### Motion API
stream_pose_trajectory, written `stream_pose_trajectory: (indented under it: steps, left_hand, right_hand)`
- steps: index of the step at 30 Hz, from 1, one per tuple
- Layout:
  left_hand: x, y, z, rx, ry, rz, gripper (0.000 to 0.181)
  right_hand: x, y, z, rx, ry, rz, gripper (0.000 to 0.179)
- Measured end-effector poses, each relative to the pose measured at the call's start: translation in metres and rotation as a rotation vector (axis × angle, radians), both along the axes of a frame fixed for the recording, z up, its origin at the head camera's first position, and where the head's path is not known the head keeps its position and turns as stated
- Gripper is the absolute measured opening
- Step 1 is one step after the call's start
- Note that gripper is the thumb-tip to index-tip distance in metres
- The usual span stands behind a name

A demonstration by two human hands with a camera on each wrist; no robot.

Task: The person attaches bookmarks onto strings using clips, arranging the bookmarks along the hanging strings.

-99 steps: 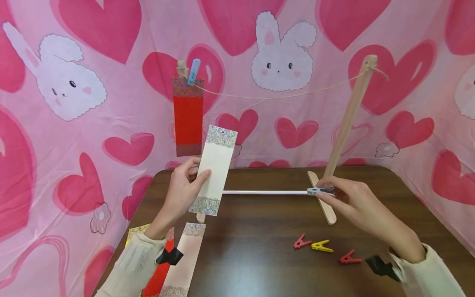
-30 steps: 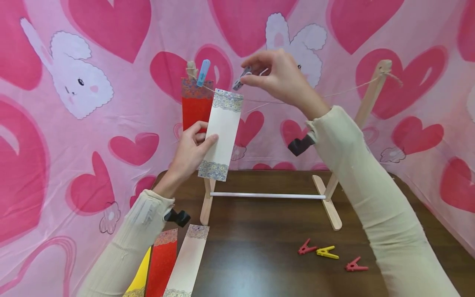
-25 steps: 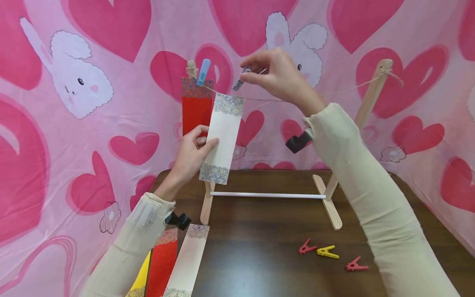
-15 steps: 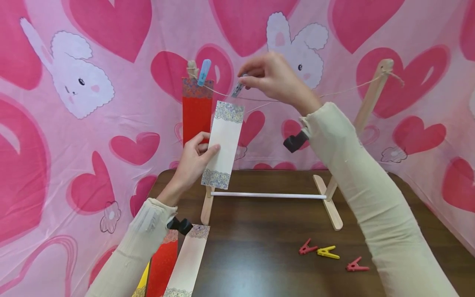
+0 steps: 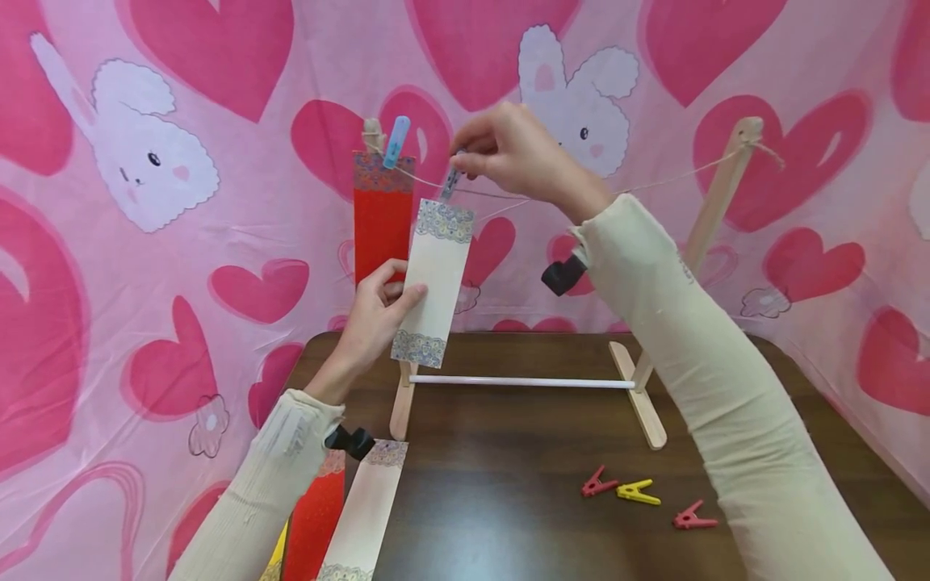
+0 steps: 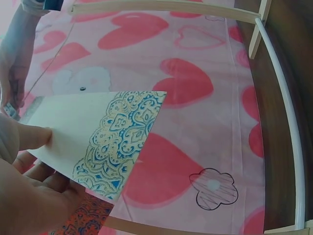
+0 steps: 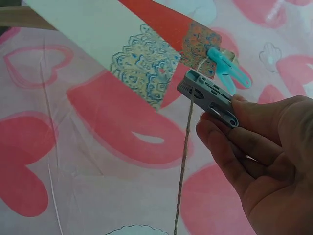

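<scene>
My left hand (image 5: 374,311) pinches a white paper bookmark (image 5: 436,278) by its left edge, thumb on the front. Lace-like bands of blue and yellow pattern cross both its ends. Above its top edge, my right hand (image 5: 519,157) pinches a grey clothespin (image 5: 449,187) by its handles. In the right wrist view, the tip of the clothespin (image 7: 208,95) overlaps the string (image 7: 185,161), close beside the bookmark's patterned end (image 7: 146,68). A red bookmark (image 5: 381,234) hangs behind on the left, held on the string by a blue clothespin (image 5: 395,142).
The string runs to a wooden post (image 5: 715,194) at right; a white rod (image 5: 519,382) joins the stand's feet. Two red clothespins and a yellow clothespin (image 5: 638,491) lie on the brown table (image 5: 508,484). Another white bookmark (image 5: 363,516) lies front left, beside red and yellow ones.
My right hand has carried the grey clothespin from low right up to the string, then slightly left and down. My left hand has raised the white bookmark, then lowered it a little.
</scene>
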State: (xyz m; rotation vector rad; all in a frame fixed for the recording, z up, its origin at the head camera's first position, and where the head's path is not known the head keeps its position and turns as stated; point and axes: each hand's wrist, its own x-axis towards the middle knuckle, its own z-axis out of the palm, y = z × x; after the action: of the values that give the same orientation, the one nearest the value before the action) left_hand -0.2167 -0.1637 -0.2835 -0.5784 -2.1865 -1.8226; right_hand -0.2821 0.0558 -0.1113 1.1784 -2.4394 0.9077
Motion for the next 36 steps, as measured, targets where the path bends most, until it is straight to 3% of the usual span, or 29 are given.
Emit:
stream_pose_trajectory:
  steps: [10,18,26,32,36]
  left_hand:
    - [-0.004,-0.001,-0.001,0.046,0.024,-0.001,0.027]
    - [-0.002,-0.006,-0.004,0.021,0.02,0.006,0.029]
    - [-0.002,-0.011,-0.009,-0.049,-0.043,0.012,0.031]
    - [-0.001,-0.014,-0.018,-0.12,-0.07,0.042,0.039]
    - [0.004,-0.02,-0.029,-0.127,-0.053,0.059,0.04]
  right_hand:
    - [-0.001,-0.001,-0.006,0.016,-0.077,0.0,0.019]
    - [-0.003,-0.006,-0.014,0.019,-0.126,0.005,0.023]
    - [0.005,-0.01,-0.018,0.159,-0.067,-0.046,0.033]
    - [0.01,-0.004,-0.027,0.118,-0.024,-0.042,0.04]
    - [0.018,0.004,-0.033,0.088,0.049,-0.044,0.034]
